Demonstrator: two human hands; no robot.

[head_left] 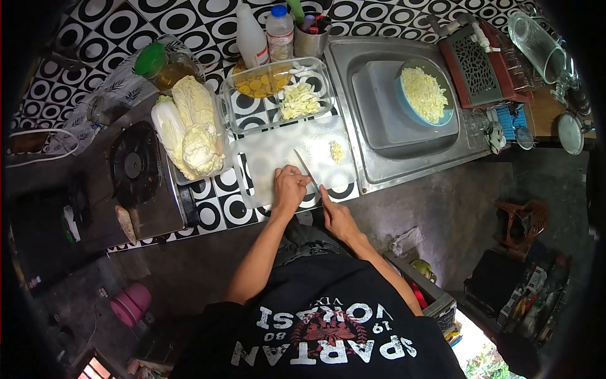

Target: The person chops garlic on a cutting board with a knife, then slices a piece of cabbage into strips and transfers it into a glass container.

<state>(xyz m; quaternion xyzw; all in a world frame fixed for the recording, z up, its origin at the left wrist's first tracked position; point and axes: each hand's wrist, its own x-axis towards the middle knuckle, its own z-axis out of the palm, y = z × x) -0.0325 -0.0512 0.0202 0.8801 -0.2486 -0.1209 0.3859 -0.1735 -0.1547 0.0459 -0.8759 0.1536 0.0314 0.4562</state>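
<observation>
My right hand (339,218) is closed round the handle of a kitchen knife (304,164), its blade slanting up and left over the translucent cutting board (265,151). Beside the blade, my left hand (290,188) rests on the near part of the board with its fingers curled together. Whatever lies under those fingers is too small or hidden to make out. A small heap of chopped pale cabbage (336,151) sits at the board's right side. Behind the board stands a clear rectangular glass dish (230,117) with cut cabbage strips (299,101) in its right part.
Left of the board, a container holds napa cabbages (199,136), next to a stove burner (134,164). On the right is a metal sink (372,174) with a bowl of chopped cabbage (424,95). A white bottle (252,38) and a blue-capped jar (279,38) stand behind.
</observation>
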